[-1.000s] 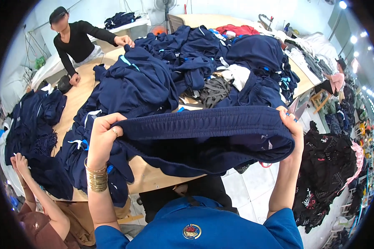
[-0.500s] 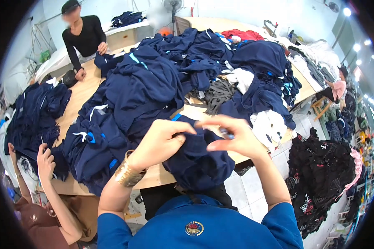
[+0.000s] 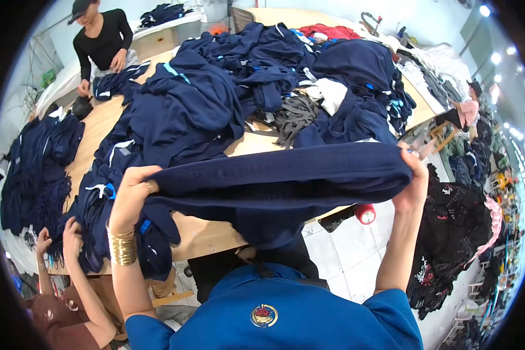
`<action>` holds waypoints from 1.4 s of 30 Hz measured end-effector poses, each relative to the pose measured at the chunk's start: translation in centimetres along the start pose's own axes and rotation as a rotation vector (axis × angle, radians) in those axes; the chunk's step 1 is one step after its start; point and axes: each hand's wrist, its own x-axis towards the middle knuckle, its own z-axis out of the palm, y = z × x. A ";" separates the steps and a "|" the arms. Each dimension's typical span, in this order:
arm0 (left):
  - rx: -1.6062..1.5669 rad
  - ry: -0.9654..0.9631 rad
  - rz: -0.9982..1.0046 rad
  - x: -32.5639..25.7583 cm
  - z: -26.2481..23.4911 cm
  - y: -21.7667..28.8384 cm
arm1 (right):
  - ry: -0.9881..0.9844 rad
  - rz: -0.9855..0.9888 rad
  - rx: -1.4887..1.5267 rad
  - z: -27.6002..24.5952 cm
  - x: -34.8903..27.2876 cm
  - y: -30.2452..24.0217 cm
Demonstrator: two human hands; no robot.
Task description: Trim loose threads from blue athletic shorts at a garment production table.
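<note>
A navy fabric garment (image 3: 280,169) is stretched wide between my two hands, its open edge forming a long dark slit that faces me. My left hand (image 3: 131,195), above a stack of gold bangles (image 3: 122,248), is closed on the left end of that edge. At the far end, my right hand (image 3: 413,181) grips the opposite corner with its fingers hooked around the fabric. Something small and blue shows at the right fingertips, too small to name. The rest of the garment hangs down toward my lap.
Heaps of navy garments (image 3: 186,111) cover the wooden table (image 3: 210,236), with grey strips (image 3: 294,119) and white cloth (image 3: 326,93) among them. A person in black stands far left; another person's hands work near left. Black garments (image 3: 449,233) are piled at right, near a red round object (image 3: 365,214).
My hands have moved far apart, pulling the bunched navy garment into a wide, taut opening. The nearby person's hands at left have lowered.
</note>
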 end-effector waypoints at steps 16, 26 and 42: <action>-0.388 0.084 -0.099 -0.3 0.2 2.1 | -0.047 0.096 0.047 -0.9 -0.3 -0.1; -0.457 -0.067 -0.097 -0.7 -0.5 1.5 | -0.037 0.104 0.070 -0.4 -0.5 -0.5; -0.565 -0.607 -0.339 -0.5 9.3 -3.1 | -0.037 0.126 0.088 -0.6 0.7 -0.2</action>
